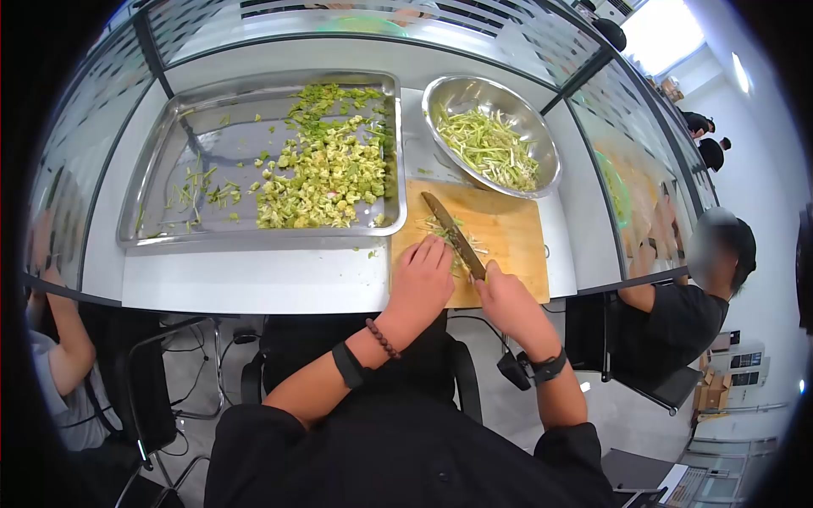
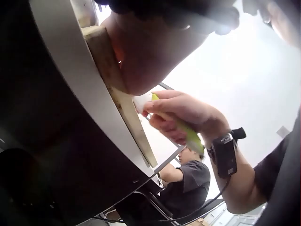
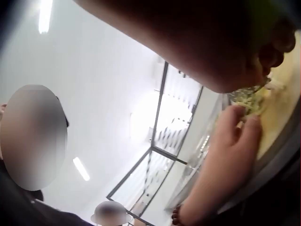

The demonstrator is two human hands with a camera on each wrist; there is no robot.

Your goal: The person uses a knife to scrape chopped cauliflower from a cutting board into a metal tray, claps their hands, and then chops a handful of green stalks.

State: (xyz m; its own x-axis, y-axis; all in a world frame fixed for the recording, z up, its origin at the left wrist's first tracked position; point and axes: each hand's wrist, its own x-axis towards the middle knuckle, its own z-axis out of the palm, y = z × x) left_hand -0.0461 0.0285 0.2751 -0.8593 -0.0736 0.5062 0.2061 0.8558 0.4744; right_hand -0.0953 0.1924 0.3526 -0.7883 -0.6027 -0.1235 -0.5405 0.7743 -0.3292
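Note:
A knife (image 1: 455, 234) with a dark blade lies angled over the wooden cutting board (image 1: 521, 229). My right hand (image 1: 512, 309) grips its handle; the left wrist view shows that the handle (image 2: 192, 135) is green, with the right hand's fingers (image 2: 176, 106) curled round it. Left of the blade, my left hand (image 1: 421, 284) rests on the board with bent fingers. In the right wrist view the left hand (image 3: 230, 153) pinches pale green stems (image 3: 249, 102) at its fingertips. Small cut pieces (image 1: 436, 227) lie beside the blade.
A metal tray (image 1: 212, 241) with diced green vegetable (image 1: 322, 178) and chopped leaves stands at the left. Behind the board is a steel bowl (image 1: 549, 161) of cut stems (image 1: 487, 144). Glass partitions surround the white table (image 1: 254, 279); a person (image 1: 690, 313) sits at the right.

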